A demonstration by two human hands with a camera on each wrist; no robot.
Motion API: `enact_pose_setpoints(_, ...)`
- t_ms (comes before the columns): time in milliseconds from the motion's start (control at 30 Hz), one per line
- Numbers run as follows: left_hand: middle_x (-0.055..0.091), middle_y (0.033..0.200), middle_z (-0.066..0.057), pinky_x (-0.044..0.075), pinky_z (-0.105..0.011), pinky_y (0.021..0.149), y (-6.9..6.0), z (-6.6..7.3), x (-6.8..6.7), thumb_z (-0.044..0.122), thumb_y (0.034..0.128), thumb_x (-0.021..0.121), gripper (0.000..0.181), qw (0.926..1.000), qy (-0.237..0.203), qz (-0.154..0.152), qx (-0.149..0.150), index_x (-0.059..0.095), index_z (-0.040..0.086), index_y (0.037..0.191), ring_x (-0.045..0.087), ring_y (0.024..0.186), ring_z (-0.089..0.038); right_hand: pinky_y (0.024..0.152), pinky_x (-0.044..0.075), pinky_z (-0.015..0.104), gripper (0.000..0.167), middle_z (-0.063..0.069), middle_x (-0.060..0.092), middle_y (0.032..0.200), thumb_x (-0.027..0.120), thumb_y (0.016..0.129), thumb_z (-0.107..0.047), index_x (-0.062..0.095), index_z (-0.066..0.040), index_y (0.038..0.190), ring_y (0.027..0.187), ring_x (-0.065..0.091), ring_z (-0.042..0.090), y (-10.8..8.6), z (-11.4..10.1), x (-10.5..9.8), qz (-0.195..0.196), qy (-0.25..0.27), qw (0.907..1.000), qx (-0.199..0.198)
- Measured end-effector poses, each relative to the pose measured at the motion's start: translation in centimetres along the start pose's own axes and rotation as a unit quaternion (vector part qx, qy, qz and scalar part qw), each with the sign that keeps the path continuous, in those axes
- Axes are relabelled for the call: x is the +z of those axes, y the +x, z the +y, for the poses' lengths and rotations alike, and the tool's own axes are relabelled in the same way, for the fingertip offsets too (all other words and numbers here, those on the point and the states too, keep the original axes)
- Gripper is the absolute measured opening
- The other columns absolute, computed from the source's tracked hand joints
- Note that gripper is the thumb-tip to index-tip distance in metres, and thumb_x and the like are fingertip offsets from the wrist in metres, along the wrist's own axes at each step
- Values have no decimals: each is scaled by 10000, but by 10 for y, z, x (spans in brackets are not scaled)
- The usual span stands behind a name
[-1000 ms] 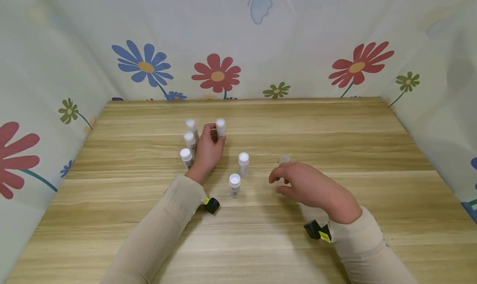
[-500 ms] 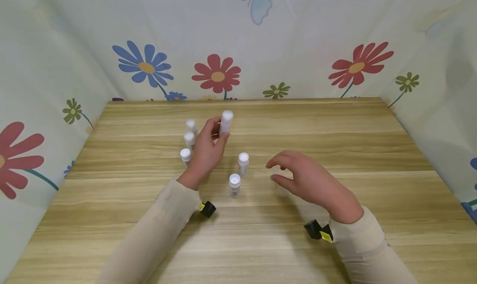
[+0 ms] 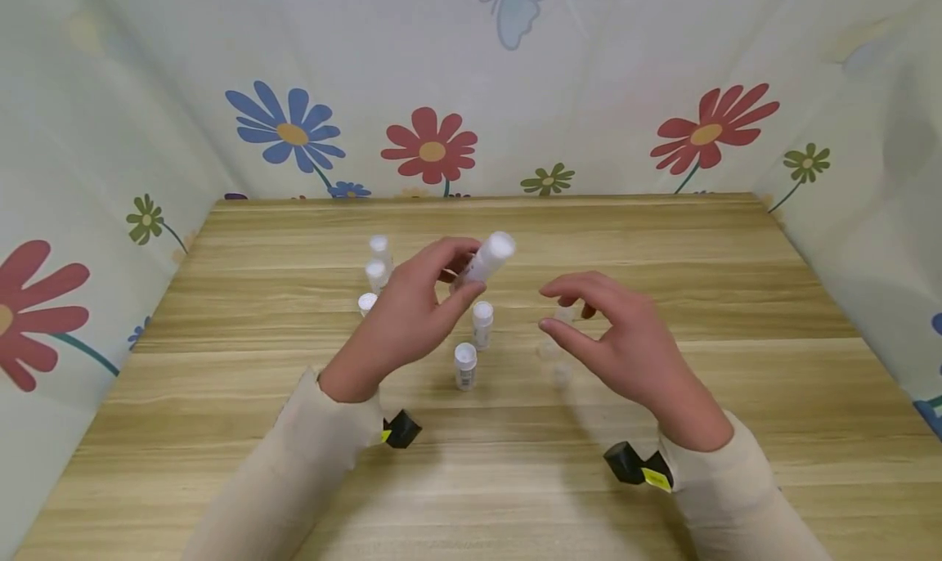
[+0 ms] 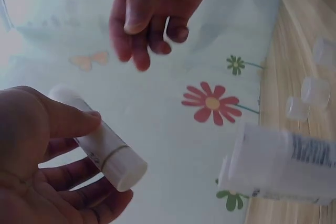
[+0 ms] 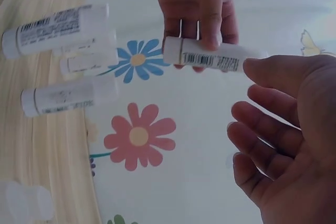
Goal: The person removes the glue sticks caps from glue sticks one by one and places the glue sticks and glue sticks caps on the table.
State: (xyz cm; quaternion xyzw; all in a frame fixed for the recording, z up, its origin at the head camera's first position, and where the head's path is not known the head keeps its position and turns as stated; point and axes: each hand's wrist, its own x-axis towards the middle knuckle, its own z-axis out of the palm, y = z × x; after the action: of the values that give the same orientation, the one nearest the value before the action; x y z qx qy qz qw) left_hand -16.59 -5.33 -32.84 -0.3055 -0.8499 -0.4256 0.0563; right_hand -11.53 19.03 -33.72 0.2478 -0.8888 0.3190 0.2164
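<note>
White tube (image 3: 491, 257) leans, pinched by fingers (image 3: 450, 249) of the left hand (image 3: 408, 309); the right hand (image 3: 629, 336) hovers, fingers parted.

In the head view, a gap separates the right hand (image 3: 625, 332) from the held bottle (image 3: 489, 260) at ten o'clock. Translucent cups (image 3: 562, 374) obstruct that hand's seven-to-nine side; tabletop (image 3: 721, 291) offers passage, twelve to three. Two bottles (image 3: 482, 325) block four o'clock from the left hand (image 3: 412, 306).

the front bottle (image 3: 465, 368) stands on the table (image 3: 508, 495). just behind it is a second bottle (image 3: 482, 327); left of it and farther back, a row of three bottles (image 3: 376, 275); right of it, cups (image 3: 562, 374) and the right hand (image 3: 629, 336); behind and above it, a raised bottle (image 3: 493, 254) in the left hand (image 3: 405, 311); well behind it, the curtain (image 3: 603, 95).
</note>
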Motion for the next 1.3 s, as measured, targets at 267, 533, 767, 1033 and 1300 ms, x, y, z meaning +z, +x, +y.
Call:
enact_pose_setpoints(267, 613, 1155, -19, 539, -338, 861, -12, 26, 16, 176, 920, 669, 369, 9963, 620, -574, 173, 561, 117, 1268, 587, 981, -137, 722, 462, 182, 426, -15, 695, 1023, 805, 754, -22, 678, -135, 1145, 867, 563, 41, -1, -12, -11, 317, 915, 9946, 380)
enact_pose_setpoints(533, 620, 1174, -2, 535, -300, 860, -15, 32, 27, 193, 918, 671, 345, 9913, 1014, -743, 399, 577, 142, 1247, 577, 1011, -128, 667, 439, 164, 340, -50, 668, 876, 822, 737, -34, 712, -129, 1045, 784, 529, 50, 0, -15, -14, 290, 924, 9944, 414)
enact_pose_setpoints(767, 623, 1180, 10, 535, -294, 865, -16, 35, 25, 203, 923, 666, 355, 9908, 1035, -807, 340, 576, 161, 1263, 576, 1013, -114, 657, 427, 144, 331, -45, 679, 874, 828, 722, -25, 723, -118, 1021, 766, 526, 46, 0, -16, -15, 347, 809, 9955, 338)
enact_pose_setpoints(1033, 631, 1195, -4, 534, -322, 902, -14, 32, 19, 174, 924, 662, 369, 9894, 949, -1075, 230, 576, 143, 1281, 593, 1024, -132, 646, 405, 153, 381, -31, 688, 912, 811, 728, 9, 720, -123, 1074, 767, 525, 57, -2, -17, -21, 422, 710, 9964, 194)
enact_pose_setpoints(1300, 626, 1216, -19, 537, -349, 912, -10, 26, 12, 194, 933, 651, 382, 9903, 862, -1090, -31, 565, 128, 1298, 609, 1038, -152, 644, 415, 150, 403, 10, 687, 919, 799, 714, 66, 722, -92, 1077, 792, 541, 51, -1, -18, -26, 647, 963, 9929, 246)
